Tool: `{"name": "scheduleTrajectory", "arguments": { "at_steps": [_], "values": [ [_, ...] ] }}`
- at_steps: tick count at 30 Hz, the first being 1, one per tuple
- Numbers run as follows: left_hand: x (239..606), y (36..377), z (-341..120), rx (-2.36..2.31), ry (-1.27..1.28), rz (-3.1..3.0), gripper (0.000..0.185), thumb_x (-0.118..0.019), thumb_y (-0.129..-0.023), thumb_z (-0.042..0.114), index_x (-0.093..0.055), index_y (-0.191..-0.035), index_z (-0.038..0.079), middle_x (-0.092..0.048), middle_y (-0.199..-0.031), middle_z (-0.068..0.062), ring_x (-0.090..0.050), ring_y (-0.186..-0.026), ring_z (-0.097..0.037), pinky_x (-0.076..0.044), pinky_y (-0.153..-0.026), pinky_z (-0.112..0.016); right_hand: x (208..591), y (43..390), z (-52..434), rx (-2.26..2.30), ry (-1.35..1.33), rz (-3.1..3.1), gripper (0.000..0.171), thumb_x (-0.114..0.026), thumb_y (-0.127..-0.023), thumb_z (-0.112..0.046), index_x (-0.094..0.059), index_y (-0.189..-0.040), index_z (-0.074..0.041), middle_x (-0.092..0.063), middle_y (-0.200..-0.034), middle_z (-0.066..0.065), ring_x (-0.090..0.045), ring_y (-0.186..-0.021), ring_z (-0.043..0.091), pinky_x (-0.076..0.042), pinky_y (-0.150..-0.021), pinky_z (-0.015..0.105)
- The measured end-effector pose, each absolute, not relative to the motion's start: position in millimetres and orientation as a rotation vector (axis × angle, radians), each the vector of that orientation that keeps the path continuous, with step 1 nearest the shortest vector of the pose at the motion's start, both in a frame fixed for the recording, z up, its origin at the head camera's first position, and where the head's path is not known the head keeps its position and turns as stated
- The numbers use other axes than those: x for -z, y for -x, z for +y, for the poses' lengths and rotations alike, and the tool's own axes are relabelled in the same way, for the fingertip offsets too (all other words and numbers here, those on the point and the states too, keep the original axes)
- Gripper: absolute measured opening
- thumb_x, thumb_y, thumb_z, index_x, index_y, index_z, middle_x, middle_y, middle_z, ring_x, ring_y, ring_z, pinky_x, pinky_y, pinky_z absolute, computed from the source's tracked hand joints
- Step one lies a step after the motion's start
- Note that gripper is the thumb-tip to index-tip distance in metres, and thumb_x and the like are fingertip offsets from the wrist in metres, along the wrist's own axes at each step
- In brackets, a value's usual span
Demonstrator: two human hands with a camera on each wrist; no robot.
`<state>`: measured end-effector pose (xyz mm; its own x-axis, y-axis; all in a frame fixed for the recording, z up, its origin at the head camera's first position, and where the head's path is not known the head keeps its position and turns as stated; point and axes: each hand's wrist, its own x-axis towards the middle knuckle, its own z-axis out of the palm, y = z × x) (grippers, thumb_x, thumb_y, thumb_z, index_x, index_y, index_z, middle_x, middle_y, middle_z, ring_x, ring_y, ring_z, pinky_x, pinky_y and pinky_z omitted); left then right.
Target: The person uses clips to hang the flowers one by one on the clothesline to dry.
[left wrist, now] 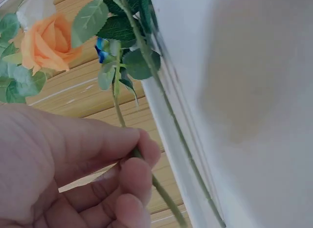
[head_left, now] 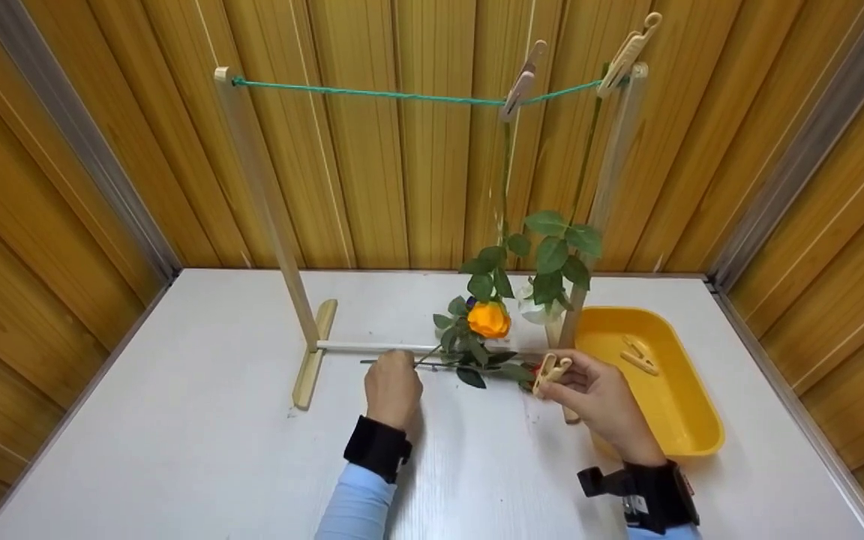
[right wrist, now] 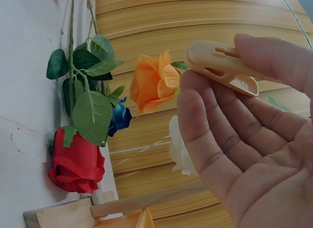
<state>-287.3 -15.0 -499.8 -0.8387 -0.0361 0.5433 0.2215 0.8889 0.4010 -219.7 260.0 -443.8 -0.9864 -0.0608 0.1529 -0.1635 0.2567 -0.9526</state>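
Observation:
My left hand (head_left: 393, 390) pinches the green stem (left wrist: 168, 201) of a blue rose (right wrist: 120, 118) between thumb and fingertips. That rose's leaves overlap the orange rose in the head view. A red rose (right wrist: 78, 162) lies on the table with its stem (left wrist: 183, 140) alongside the left hand. My right hand (head_left: 601, 401) holds a light wooden-coloured clothespin (right wrist: 220, 64) between thumb and fingers, above the red rose. An orange rose (head_left: 489, 320) and a white rose (head_left: 539, 306) hang head-down from a green cord (head_left: 372, 92), each stem clipped by a clothespin.
The cord runs between the left post (head_left: 271, 217) and right post (head_left: 612, 172) of a wooden stand on the white table (head_left: 214, 465). To the right is a yellow tray (head_left: 691, 405) with a loose clothespin (head_left: 640, 358) inside. Wood-patterned walls surround the table.

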Motion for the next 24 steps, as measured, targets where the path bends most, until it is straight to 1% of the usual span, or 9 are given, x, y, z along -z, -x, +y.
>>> {"name": "scheduleTrajectory", "arguments": {
  "at_steps": [5, 9, 18, 20, 24],
  "values": [
    [493, 288, -21, 0.642, 0.083, -2.492, 0.028, -0.065, -0.076, -0.013, -0.058, -0.056, 0.006, -0.062, -0.061, -0.014, -0.066, -0.060, -0.037, -0.053, -0.053, -0.049, 445, 220, 260, -1.860, -0.228, -2.399, 0.042, -0.078, -0.088, 0.002, -0.063, -0.126, 0.010, -0.073, -0.100, 0.018, -0.072, -0.083, 0.016, -0.059, -0.077, 0.024],
    [487, 287, -27, 0.632, 0.073, -2.470, 0.027, -0.065, -0.075, -0.014, -0.060, -0.056, 0.004, -0.061, -0.060, -0.014, -0.065, -0.058, -0.037, -0.052, -0.053, -0.049, 446, 221, 261, -1.844, -0.256, -2.391, 0.042, -0.079, -0.087, 0.003, -0.063, -0.125, 0.011, -0.073, -0.099, 0.019, -0.071, -0.082, 0.014, -0.059, -0.076, 0.023],
    [468, 280, -50, 0.644, 0.008, -2.490, 0.031, -0.062, -0.072, -0.015, -0.054, -0.051, 0.007, -0.062, -0.059, -0.013, -0.063, -0.056, -0.033, -0.050, -0.053, -0.048, 440, 221, 261, -1.848, -0.180, -2.411, 0.043, -0.080, -0.087, 0.000, -0.064, -0.127, 0.007, -0.073, -0.101, 0.016, -0.071, -0.085, 0.017, -0.059, -0.079, 0.023],
    [463, 278, -57, 0.647, -0.005, -2.498, 0.029, -0.062, -0.071, -0.016, -0.057, -0.052, 0.006, -0.064, -0.060, -0.014, -0.063, -0.056, -0.034, -0.050, -0.052, -0.049, 440, 221, 261, -1.846, -0.181, -2.408, 0.043, -0.080, -0.087, 0.000, -0.064, -0.127, 0.007, -0.073, -0.101, 0.016, -0.071, -0.086, 0.016, -0.059, -0.079, 0.023],
    [453, 273, -68, 0.678, -0.024, -2.519, 0.022, -0.063, -0.072, -0.015, -0.070, -0.062, 0.003, -0.069, -0.066, -0.016, -0.067, -0.060, -0.036, -0.052, -0.055, -0.050, 441, 220, 262, -1.837, -0.172, -2.392, 0.043, -0.080, -0.086, 0.002, -0.064, -0.126, 0.008, -0.072, -0.100, 0.015, -0.070, -0.086, 0.015, -0.058, -0.079, 0.022]
  ]
}}
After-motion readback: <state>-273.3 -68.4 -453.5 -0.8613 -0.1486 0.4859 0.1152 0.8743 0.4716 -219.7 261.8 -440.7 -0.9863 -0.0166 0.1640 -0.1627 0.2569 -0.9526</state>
